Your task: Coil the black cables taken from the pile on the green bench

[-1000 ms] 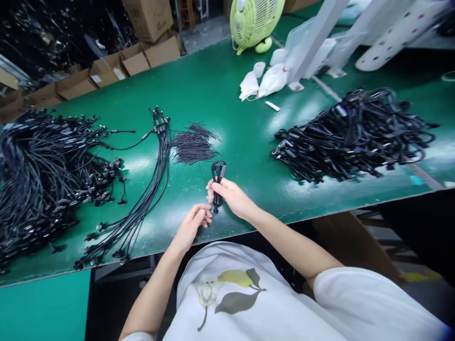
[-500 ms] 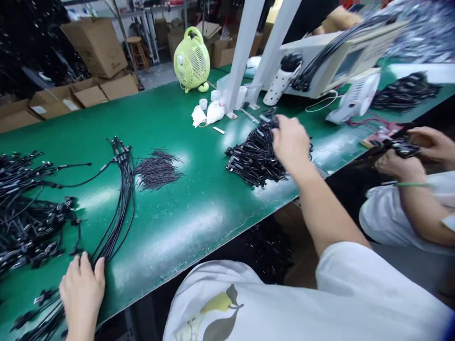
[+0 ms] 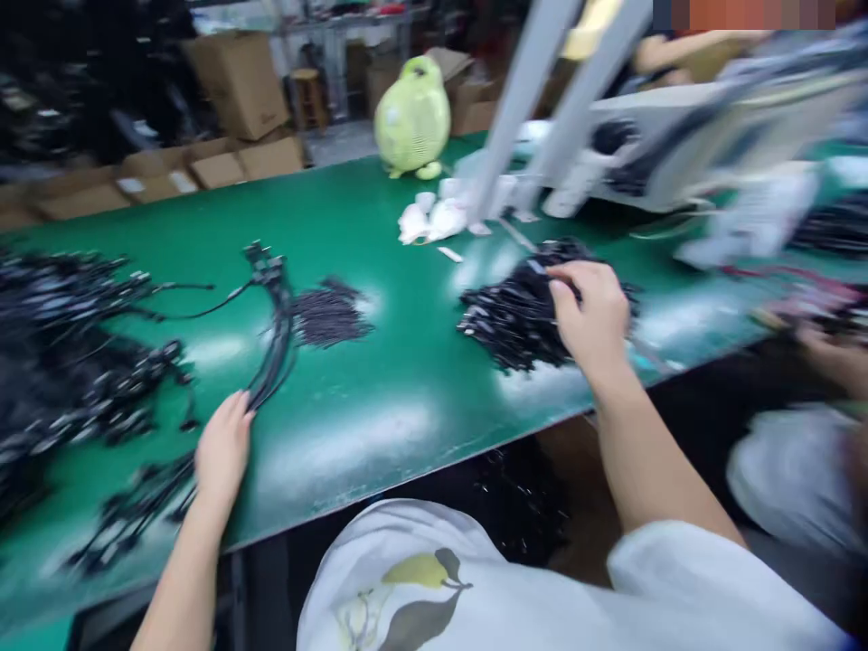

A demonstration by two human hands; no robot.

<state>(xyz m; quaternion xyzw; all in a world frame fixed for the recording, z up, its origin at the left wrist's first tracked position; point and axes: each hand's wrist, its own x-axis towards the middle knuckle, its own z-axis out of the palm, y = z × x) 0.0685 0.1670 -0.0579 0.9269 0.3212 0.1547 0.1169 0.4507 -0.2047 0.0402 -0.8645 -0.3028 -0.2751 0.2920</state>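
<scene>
On the table point(image 3: 353, 443), left hand point(image 3: 223, 449) lies across the cables point(image 3: 277, 334), grip hidden; right hand point(image 3: 595, 312) curls its fingers at the pile point(image 3: 515, 316), whether holding any I can't tell; strips point(image 3: 331, 315) sit between, probably for easy reach.
</scene>
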